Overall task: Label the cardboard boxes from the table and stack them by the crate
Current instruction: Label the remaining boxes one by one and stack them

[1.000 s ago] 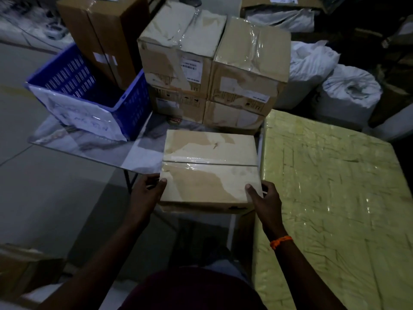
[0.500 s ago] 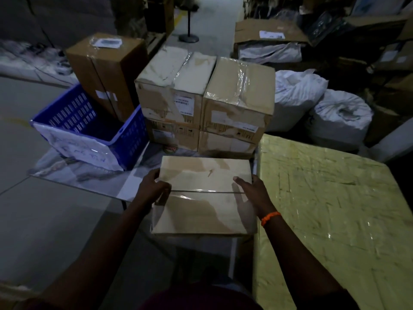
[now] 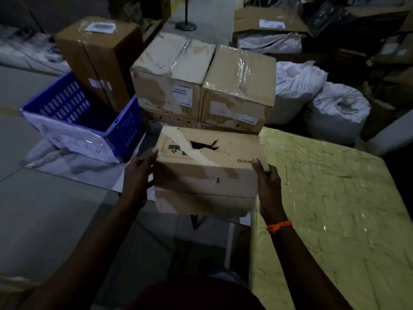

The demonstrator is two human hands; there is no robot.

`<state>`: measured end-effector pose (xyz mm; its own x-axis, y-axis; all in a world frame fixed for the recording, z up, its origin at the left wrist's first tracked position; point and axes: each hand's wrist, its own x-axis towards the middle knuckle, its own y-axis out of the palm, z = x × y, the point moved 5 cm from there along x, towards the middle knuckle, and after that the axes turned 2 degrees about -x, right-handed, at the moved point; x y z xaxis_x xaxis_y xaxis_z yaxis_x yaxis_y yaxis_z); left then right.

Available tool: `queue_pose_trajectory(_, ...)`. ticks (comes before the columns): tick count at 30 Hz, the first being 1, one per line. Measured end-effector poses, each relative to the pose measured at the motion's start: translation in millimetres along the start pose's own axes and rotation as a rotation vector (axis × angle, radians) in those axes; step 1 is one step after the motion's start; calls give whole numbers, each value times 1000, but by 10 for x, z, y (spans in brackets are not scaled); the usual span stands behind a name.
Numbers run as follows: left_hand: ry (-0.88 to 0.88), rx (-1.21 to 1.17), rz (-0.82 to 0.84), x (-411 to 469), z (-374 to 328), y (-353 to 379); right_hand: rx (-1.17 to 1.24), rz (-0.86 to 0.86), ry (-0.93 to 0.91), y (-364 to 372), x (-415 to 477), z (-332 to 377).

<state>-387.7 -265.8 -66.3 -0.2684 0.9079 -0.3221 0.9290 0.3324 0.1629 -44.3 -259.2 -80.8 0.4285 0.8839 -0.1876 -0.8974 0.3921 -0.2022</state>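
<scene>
Head view: with left hand and right hand clasped round the ends of the torn cardboard box, thumbs on top, at the near edge of the glass surface beside the blue crate, turn it level, gripping well clear of the hole.

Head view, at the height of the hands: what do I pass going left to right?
blue crate → left hand → cardboard box, gripped between both hands → right hand → yellow wrapped surface
</scene>
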Motion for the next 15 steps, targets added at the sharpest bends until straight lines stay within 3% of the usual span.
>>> queue_pose_trajectory(8, 0, 158, 12, -199, 449, -274, -70, -44, -32, -88, -345, -406)
queue_pose_trajectory(15, 10, 136, 2, -249, 536, -290, -86, -17, -44, -56, -419, -445)
